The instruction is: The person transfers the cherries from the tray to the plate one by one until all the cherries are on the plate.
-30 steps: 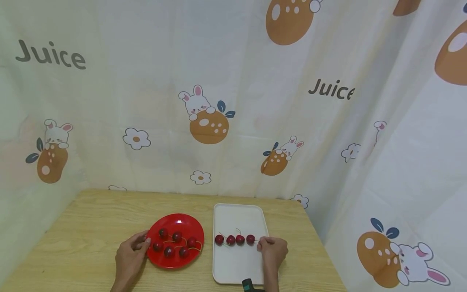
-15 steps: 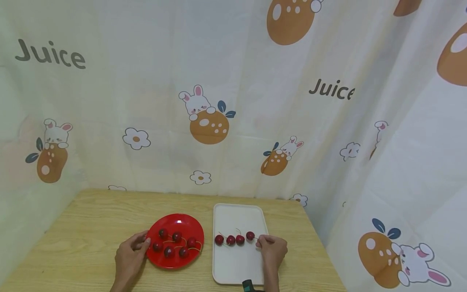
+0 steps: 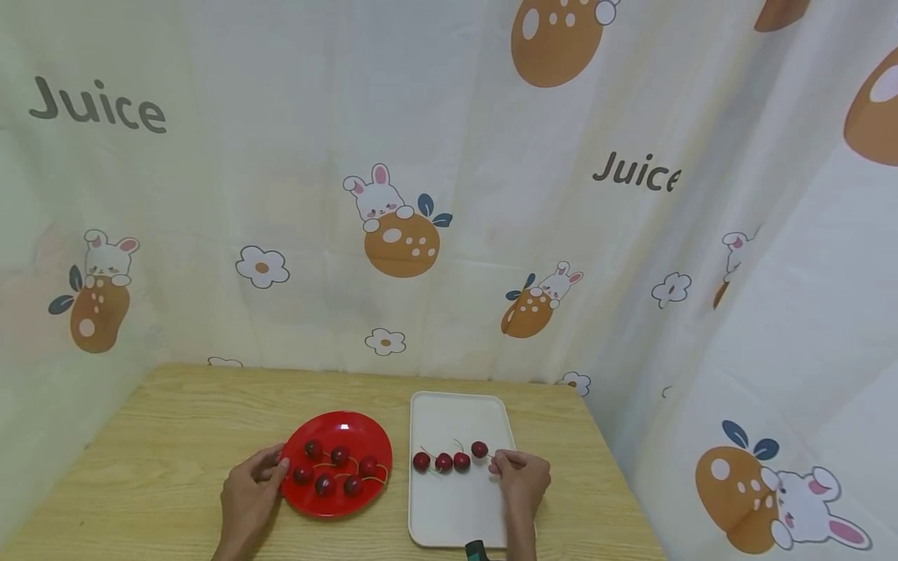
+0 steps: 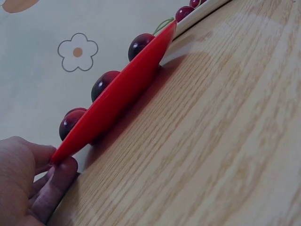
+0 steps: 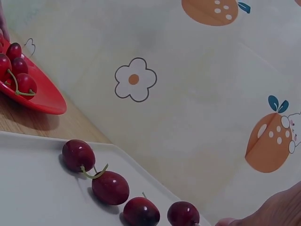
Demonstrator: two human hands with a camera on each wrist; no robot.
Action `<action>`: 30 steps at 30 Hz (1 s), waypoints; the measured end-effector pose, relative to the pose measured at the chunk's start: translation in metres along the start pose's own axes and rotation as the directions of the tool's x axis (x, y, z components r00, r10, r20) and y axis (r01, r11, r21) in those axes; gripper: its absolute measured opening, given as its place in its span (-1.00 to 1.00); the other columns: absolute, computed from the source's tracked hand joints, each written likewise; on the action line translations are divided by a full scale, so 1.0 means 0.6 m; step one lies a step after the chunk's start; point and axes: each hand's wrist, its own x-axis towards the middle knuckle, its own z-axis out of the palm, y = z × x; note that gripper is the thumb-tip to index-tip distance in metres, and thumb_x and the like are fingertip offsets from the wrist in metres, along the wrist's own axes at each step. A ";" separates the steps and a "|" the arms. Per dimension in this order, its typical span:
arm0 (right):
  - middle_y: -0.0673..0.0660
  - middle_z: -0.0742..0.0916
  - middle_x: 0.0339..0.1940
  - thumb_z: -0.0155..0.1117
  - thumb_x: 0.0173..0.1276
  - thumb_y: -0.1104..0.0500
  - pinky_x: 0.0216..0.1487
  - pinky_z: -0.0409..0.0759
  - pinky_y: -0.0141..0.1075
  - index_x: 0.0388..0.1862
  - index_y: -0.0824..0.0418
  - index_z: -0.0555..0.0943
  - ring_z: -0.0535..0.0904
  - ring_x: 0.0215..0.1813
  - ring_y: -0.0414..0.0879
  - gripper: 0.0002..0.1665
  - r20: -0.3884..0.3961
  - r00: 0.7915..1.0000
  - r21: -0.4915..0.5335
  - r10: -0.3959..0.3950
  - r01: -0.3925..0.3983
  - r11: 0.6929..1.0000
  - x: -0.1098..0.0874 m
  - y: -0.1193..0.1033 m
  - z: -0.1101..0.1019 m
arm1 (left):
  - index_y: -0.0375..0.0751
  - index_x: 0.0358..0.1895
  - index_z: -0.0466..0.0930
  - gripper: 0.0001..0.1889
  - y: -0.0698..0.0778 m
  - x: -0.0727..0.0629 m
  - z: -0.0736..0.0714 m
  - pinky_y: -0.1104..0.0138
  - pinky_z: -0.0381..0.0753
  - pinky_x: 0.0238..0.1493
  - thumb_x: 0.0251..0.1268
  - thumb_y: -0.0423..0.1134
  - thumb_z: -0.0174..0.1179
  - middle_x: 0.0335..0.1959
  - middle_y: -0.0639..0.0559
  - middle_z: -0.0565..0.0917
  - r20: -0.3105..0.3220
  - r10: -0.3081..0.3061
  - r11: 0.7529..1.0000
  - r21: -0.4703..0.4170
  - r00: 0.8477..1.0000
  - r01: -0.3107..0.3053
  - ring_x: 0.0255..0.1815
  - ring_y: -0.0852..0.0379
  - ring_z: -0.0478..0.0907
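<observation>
My left hand pinches the left rim of a red plate, thumb on top and fingers beneath, as the left wrist view shows. Several dark red cherries with stems lie on that plate. On the white tray to its right, three cherries sit side by side in a row. A fourth cherry is at the row's right end, set a little farther back. My right hand holds this one by its stem, over the tray's right edge. In the right wrist view only part of the right hand shows.
Both dishes stand on a light wooden table, with a narrow gap between them. A printed curtain hangs behind the table and along its sides. A dark device pokes in at the bottom edge near the right wrist.
The right-hand cherry has moved slightly back and left, out of line with the other three, together with my right hand. The left hand and the plate have stayed put.
</observation>
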 end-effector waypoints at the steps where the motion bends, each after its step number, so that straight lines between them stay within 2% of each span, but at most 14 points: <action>1: 0.33 0.86 -0.47 0.46 0.38 0.47 -0.53 0.54 -0.47 -0.17 0.54 0.81 0.83 -0.51 -0.04 -0.89 0.006 1.000 0.001 -0.006 0.006 1.000 -0.001 -0.002 0.000 | -0.21 0.34 0.73 -0.62 0.000 0.000 0.000 0.50 0.47 0.00 0.56 -0.22 0.34 0.08 -0.20 0.85 -0.001 0.000 1.000 -0.002 1.000 0.000 -0.24 0.38 0.73; 7: 0.36 0.86 -0.43 0.46 0.39 0.47 -0.48 0.59 -0.47 -0.18 0.55 0.81 0.84 -0.47 0.02 -0.90 0.032 0.999 0.031 -0.005 0.004 1.000 -0.006 -0.013 0.001 | -0.22 0.34 0.73 -0.61 0.000 0.001 -0.001 0.49 0.47 0.01 0.55 -0.23 0.35 0.09 -0.21 0.85 0.008 0.000 1.000 -0.003 1.000 0.000 -0.23 0.35 0.74; 13: 0.40 0.86 -0.39 0.45 0.39 0.49 -0.44 0.69 -0.42 -0.15 0.58 0.80 0.83 -0.51 -0.08 -0.88 0.054 0.998 0.092 -0.020 0.015 0.996 -0.012 -0.021 0.004 | -0.22 0.34 0.73 -0.62 0.001 -0.002 -0.002 0.53 0.48 -0.05 0.56 -0.24 0.34 0.09 -0.23 0.85 0.006 -0.004 1.000 -0.012 1.000 0.004 -0.23 0.36 0.73; 18: 0.45 0.86 -0.35 0.44 0.39 0.51 -0.43 0.71 -0.40 -0.14 0.60 0.79 0.81 -0.54 -0.14 -0.88 0.067 0.997 0.137 -0.032 0.023 0.990 -0.018 -0.027 0.009 | -0.22 0.33 0.74 -0.63 0.002 -0.003 -0.002 0.49 0.49 -0.02 0.55 -0.25 0.35 0.07 -0.22 0.86 0.001 0.001 1.000 -0.011 1.000 -0.001 -0.24 0.34 0.75; 25: 0.41 0.87 -0.37 0.46 0.39 0.49 -0.40 0.73 -0.39 -0.13 0.57 0.80 0.80 -0.53 -0.17 -0.87 0.086 0.996 0.143 -0.028 0.015 0.990 -0.021 -0.033 0.018 | -0.23 0.36 0.71 -0.61 0.002 -0.001 -0.002 0.48 0.49 -0.01 0.58 -0.23 0.33 0.12 -0.24 0.84 0.027 -0.007 1.000 -0.011 1.000 0.008 -0.19 0.28 0.76; 27: 0.41 0.87 -0.37 0.46 0.39 0.48 -0.39 0.74 -0.37 -0.13 0.57 0.80 0.81 -0.52 -0.14 -0.87 0.093 0.995 0.142 -0.033 0.019 0.990 -0.021 -0.035 0.020 | -0.22 0.37 0.71 -0.61 0.001 0.000 -0.002 0.43 0.54 0.02 0.59 -0.22 0.32 0.13 -0.24 0.84 0.032 -0.009 1.000 -0.013 0.999 0.009 -0.18 0.26 0.77; 30: 0.40 0.87 -0.37 0.47 0.39 0.48 -0.37 0.74 -0.37 -0.13 0.56 0.80 0.84 -0.49 -0.08 -0.87 0.113 0.993 0.141 -0.033 0.017 0.990 -0.022 -0.037 0.021 | -0.23 0.37 0.71 -0.61 0.001 0.002 -0.001 0.23 0.62 0.13 0.59 -0.23 0.32 0.13 -0.25 0.83 0.035 -0.003 1.000 -0.013 0.999 0.004 -0.17 0.23 0.78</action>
